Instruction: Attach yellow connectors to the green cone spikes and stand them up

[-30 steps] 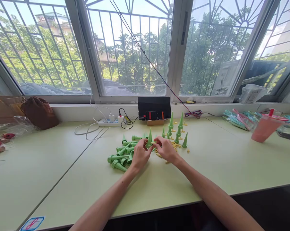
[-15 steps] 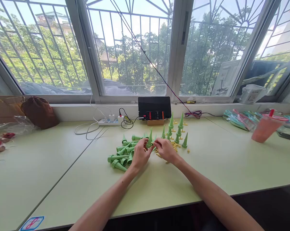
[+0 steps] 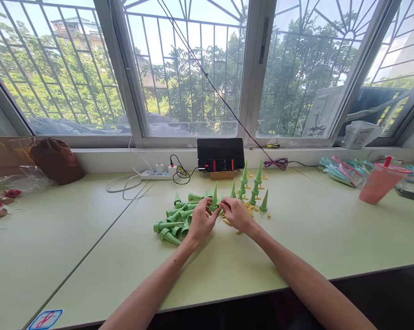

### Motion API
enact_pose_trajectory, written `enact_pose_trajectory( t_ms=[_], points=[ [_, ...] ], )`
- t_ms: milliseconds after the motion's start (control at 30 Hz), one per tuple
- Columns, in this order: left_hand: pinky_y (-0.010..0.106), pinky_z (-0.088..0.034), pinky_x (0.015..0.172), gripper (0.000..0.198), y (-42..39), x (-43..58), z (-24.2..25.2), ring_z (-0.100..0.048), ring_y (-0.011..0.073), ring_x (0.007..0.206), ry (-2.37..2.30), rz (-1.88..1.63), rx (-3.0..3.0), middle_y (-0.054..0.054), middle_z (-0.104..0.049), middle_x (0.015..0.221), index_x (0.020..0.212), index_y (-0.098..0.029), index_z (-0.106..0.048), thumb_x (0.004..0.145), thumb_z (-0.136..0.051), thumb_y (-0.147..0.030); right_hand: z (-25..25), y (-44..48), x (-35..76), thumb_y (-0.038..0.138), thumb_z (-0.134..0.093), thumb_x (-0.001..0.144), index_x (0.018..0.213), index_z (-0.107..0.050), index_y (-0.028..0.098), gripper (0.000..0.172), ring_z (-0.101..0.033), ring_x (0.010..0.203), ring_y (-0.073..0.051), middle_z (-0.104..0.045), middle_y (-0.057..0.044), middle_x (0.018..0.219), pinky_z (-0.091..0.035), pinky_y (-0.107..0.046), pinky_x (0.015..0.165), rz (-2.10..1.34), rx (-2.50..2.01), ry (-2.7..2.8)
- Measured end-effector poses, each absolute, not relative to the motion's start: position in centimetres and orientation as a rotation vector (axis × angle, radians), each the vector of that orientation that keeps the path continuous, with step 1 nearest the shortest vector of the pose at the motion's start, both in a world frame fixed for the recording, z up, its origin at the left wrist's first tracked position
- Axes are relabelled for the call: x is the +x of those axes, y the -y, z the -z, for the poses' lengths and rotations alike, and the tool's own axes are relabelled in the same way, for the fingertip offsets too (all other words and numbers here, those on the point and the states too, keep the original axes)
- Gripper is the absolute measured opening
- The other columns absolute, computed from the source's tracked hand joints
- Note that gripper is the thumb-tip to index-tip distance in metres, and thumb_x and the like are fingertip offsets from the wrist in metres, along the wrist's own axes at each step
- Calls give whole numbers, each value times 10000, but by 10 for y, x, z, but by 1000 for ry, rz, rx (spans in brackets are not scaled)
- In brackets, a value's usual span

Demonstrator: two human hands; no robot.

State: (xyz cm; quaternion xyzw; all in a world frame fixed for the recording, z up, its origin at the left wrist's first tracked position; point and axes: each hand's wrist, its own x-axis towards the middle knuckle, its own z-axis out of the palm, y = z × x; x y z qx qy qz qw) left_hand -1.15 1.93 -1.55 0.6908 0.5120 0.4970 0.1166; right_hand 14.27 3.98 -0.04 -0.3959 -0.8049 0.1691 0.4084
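Note:
My left hand (image 3: 200, 221) is closed around the base of a green plastic watering spike (image 3: 214, 198), which stands point up. Against the right side of that base, the pinched fingers of my right hand (image 3: 237, 213) hold a small yellow valve, mostly hidden by the fingertips. A pile of loose green spikes (image 3: 172, 225) lies left of and behind my left hand. Beside and beyond my right hand are scattered yellow valves (image 3: 251, 207). Upright spikes (image 3: 253, 196), some stacked in towers with yellow valves sticking out, stand behind them. A single spike (image 3: 264, 201) stands to their right.
A tablet (image 3: 220, 149) and a lit timer display lean by the window wall. Left of them lies a power strip (image 3: 156, 174) with cables. A pink cup (image 3: 378, 185) and plastic packets (image 3: 340, 172) sit at right; a brown pouch (image 3: 57, 161) sits at far left.
Both hands stay almost in the same place around the spike, with only a very slight shift of the right fingers. The surrounding pieces have not moved.

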Motion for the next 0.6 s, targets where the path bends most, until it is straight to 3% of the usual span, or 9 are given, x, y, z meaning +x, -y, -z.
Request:
enact_pose_trajectory(
  t_ms=[267,600],
  points=[
    [295,-530,627,313,-20,-10,16,-646,165,699,-1519,-1434,2017,102,-667,967,1080,-153,-591,847,-553,-359,1,-41,143,229,-408,936,700,-522,186,266,-457,591,-137,-555,-19,658,-315,-233,577,-382,-1030,2020],
    [284,-532,615,270,-18,-11,15,-631,153,683,-1478,-1414,2018,98,-664,962,1046,-161,-587,830,-563,-322,1,-41,143,235,-417,933,708,-528,187,255,-471,598,-140,-570,-26,672,-322,-232,577,-395,-1034,2027]
  ],
)
